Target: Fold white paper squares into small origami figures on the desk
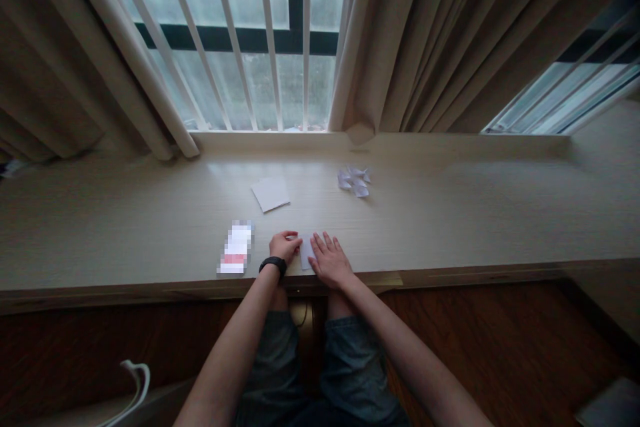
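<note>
A small white sheet of paper (305,255) lies at the front edge of the pale wooden ledge, between my two hands. My right hand (331,261) rests flat over its right part, fingers stretched out and a little apart. At the paper's upper left edge, my left hand (285,246) has its thumb and forefinger drawn together in a pinch; whether the paper's edge is between them is too small to make out. A black band (273,267) circles my left wrist. Part of the paper is hidden under my right hand.
A stack of white square papers (271,194) lies farther back on the ledge (450,213). Several folded white paper pieces (355,181) sit to its right. A blurred-out phone-like rectangle (237,248) is left of my hands. Behind are curtains (400,40) and a barred window.
</note>
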Motion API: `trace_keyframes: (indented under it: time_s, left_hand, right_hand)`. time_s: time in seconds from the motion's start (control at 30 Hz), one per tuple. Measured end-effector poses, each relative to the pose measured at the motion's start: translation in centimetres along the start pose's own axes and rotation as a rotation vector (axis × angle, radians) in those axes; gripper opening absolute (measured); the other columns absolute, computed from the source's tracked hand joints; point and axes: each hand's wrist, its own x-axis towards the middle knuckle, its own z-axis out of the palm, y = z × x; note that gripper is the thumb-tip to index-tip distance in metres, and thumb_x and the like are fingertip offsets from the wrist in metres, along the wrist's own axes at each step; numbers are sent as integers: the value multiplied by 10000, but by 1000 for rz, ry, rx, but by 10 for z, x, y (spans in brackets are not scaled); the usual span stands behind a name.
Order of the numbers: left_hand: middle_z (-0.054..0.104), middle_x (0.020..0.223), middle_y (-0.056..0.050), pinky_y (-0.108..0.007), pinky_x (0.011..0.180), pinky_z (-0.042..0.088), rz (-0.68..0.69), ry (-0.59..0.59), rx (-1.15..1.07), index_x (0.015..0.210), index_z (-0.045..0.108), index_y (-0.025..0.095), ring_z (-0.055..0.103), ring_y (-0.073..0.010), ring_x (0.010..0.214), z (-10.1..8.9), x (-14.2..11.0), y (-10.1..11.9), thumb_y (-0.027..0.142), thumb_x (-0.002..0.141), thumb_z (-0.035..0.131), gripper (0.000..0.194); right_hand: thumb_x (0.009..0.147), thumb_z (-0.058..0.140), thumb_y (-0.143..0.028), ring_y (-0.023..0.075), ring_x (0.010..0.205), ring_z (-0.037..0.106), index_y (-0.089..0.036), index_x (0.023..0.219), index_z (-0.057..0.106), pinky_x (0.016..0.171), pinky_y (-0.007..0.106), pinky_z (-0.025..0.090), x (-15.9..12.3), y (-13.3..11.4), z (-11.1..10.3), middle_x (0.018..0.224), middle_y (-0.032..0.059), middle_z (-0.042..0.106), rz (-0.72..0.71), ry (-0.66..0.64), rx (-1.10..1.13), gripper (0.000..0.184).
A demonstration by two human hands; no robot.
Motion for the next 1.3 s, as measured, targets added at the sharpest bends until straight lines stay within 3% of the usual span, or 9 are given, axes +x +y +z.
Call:
trace_keyframes:
  time_s: [0.27,0.37,0.57,0.93,1.1,1.2,1.3]
  left_hand:
    - [629,535,4,-190,460,427,40,-86,87,1042,650,136,572,-116,455,-3,-10,1,300,679,746,410]
    - [652,578,-7,-188,470,438,17,-82,61,1022,650,129,590,-115,477,-2,-9,0,266,689,736,369]
    - [677,636,-31,-190,506,463,32,-69,48,972,666,126,628,-124,524,-1,-5,-5,269,692,734,321]
    - [677,616,-36,-215,551,475,28,-25,112,929,691,140,626,-135,525,-1,-9,0,330,710,718,291]
    - [704,729,-63,-260,700,477,169,40,383,953,698,162,660,-181,696,-7,-9,1,375,759,654,291]
    - [704,839,-90,-289,769,465,257,108,546,1062,667,153,651,-211,816,-8,-17,1,373,806,597,344]
    - [668,1030,-131,-329,867,436,475,181,686,1159,620,148,608,-234,965,-4,-33,-2,330,871,504,359]
  right_hand:
    - [947,299,-497,286,1432,113,-199,1454,319,1142,490,96,0,0,-3,1541,72,224,27,12,10,588]
    - [941,314,-508,283,1429,130,-218,1448,333,1139,487,114,0,1,-4,1535,63,247,33,4,22,583]
    - [972,265,-368,250,1423,160,-238,1444,340,1139,471,143,2,1,-4,1502,16,331,50,5,31,496]
    - [949,336,-439,287,1414,180,-259,1434,359,1126,501,165,0,-2,-6,1506,35,324,50,45,21,519]
    - [949,335,-447,290,1413,181,-266,1434,358,1127,505,160,0,-2,-5,1504,28,330,50,50,19,518]
    - [950,333,-448,294,1410,187,-264,1428,371,1127,505,159,0,-2,-4,1500,25,338,50,59,24,513]
    - [950,334,-451,296,1407,194,-266,1423,381,1128,504,160,0,-2,-4,1497,28,345,51,64,27,510]
